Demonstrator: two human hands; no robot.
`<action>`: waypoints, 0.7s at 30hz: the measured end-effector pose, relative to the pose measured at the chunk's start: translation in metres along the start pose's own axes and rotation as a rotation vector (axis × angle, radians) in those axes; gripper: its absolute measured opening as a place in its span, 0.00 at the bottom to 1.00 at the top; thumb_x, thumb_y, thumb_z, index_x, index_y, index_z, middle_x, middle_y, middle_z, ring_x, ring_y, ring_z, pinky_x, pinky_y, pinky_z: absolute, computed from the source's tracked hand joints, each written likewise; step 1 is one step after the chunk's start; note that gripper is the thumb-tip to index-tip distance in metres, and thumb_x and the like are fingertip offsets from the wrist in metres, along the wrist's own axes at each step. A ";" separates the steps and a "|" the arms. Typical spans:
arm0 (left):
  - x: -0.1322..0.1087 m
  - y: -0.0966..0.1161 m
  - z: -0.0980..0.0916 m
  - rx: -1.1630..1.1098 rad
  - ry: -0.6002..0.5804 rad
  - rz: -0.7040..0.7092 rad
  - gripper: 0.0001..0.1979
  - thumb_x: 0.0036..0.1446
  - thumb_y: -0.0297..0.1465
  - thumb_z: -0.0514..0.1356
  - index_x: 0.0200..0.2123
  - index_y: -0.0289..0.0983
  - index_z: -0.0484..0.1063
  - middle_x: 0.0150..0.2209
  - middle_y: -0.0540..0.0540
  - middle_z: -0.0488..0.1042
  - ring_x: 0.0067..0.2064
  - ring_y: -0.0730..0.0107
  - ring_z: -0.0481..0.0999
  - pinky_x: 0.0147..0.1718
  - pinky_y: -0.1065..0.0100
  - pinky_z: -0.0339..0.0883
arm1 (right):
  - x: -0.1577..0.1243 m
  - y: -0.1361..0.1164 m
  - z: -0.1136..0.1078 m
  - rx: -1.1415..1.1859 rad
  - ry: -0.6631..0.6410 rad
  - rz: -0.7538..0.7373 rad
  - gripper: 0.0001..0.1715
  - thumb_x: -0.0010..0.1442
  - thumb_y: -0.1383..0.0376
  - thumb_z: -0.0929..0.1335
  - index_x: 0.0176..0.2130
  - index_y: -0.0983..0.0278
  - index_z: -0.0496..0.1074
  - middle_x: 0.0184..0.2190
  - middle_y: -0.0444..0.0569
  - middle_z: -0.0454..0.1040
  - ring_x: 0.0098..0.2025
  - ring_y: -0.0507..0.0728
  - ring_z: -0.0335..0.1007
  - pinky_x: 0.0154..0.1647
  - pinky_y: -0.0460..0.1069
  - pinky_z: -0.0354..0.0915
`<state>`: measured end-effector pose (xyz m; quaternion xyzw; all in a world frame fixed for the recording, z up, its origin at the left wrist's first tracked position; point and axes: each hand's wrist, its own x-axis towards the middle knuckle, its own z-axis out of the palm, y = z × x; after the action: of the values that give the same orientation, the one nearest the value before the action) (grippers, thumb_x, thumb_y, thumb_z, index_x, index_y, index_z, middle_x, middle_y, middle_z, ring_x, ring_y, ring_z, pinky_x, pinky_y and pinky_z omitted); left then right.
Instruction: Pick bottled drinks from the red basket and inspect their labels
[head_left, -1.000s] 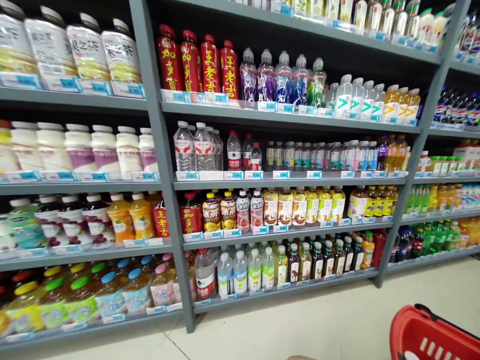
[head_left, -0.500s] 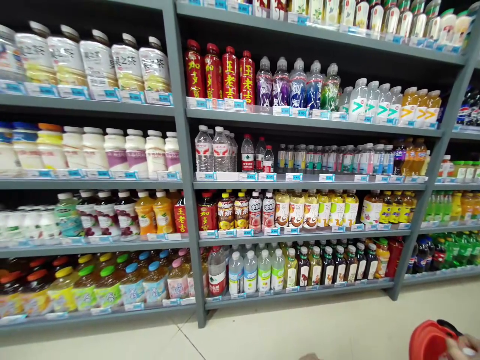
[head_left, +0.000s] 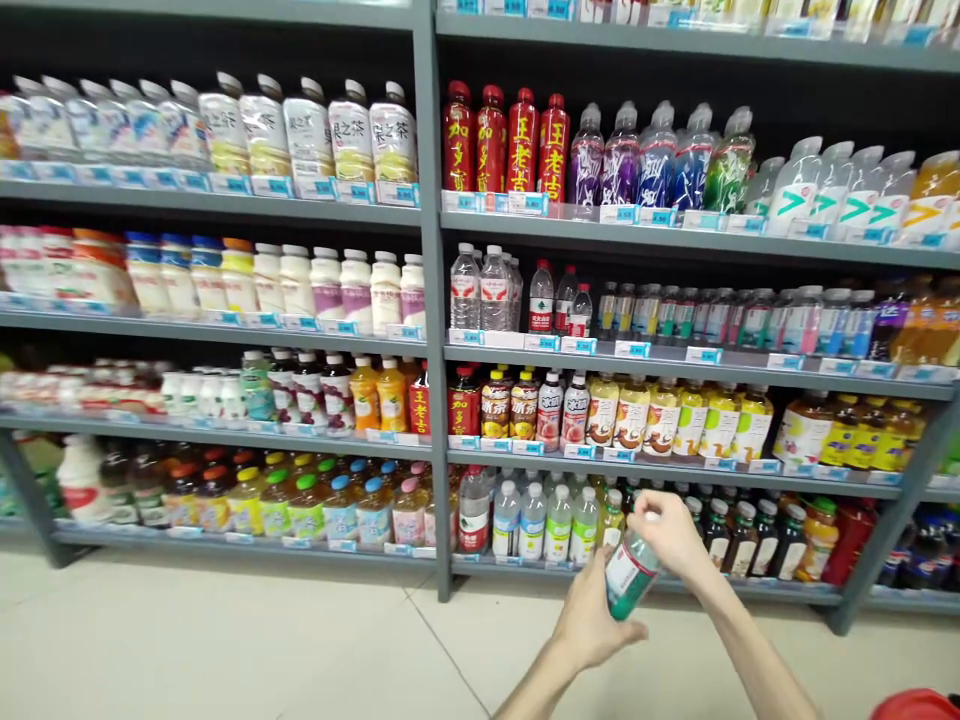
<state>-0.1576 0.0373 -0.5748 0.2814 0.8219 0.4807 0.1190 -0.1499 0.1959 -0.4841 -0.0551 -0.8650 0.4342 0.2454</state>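
Observation:
Both my hands are raised in front of the lower shelves, holding one small drink bottle (head_left: pixel 628 578) with a white-and-red label and green liquid. My left hand (head_left: pixel 590 620) cups the bottle's lower end from below. My right hand (head_left: pixel 670 535) is wrapped round its top end, fingers closed over the cap. The bottle is tilted, its top toward the upper right. It hangs just in front of the bottom shelf's row of dark-capped bottles (head_left: pixel 739 538).
Grey metal shelving (head_left: pixel 433 300) fills the view, several tiers packed with drink bottles and blue price tags. A pale tiled floor (head_left: pixel 225 640) lies below. The rim of a red shopping basket (head_left: pixel 915 705) shows at the bottom right corner.
The view has swung left along the shelves. Both hands have come up into view holding the bottle; earlier only a fingertip showed beside the red basket, which has slid to the corner.

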 end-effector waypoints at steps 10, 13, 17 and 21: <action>-0.009 0.023 -0.025 -0.122 0.222 -0.041 0.31 0.55 0.40 0.63 0.60 0.38 0.60 0.49 0.40 0.77 0.48 0.53 0.76 0.48 0.57 0.71 | -0.028 -0.025 0.065 0.877 -0.183 0.345 0.28 0.49 0.44 0.76 0.39 0.63 0.80 0.37 0.52 0.82 0.41 0.63 0.78 0.41 0.52 0.71; -0.021 0.018 -0.030 -0.079 0.198 0.007 0.34 0.60 0.44 0.58 0.65 0.39 0.54 0.56 0.38 0.73 0.55 0.51 0.73 0.54 0.54 0.68 | -0.049 -0.014 0.068 0.951 -0.269 0.502 0.30 0.54 0.41 0.72 0.42 0.62 0.80 0.38 0.51 0.82 0.42 0.64 0.79 0.41 0.53 0.73; -0.029 0.020 -0.038 -0.055 0.183 0.045 0.27 0.71 0.41 0.34 0.67 0.39 0.52 0.60 0.38 0.69 0.61 0.54 0.68 0.60 0.52 0.61 | -0.051 -0.012 0.071 0.944 -0.199 0.472 0.34 0.53 0.38 0.71 0.44 0.63 0.79 0.38 0.51 0.83 0.43 0.65 0.80 0.41 0.54 0.74; -0.026 0.027 -0.044 -0.062 0.218 0.070 0.29 0.71 0.42 0.29 0.65 0.40 0.55 0.56 0.40 0.73 0.54 0.57 0.72 0.56 0.56 0.65 | -0.049 -0.015 0.074 1.067 -0.141 0.440 0.38 0.52 0.37 0.70 0.45 0.64 0.78 0.36 0.51 0.83 0.42 0.64 0.80 0.41 0.53 0.74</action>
<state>-0.1480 0.0007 -0.5306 0.2523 0.8044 0.5375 0.0204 -0.1407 0.1174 -0.5278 -0.0733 -0.5089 0.8535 0.0849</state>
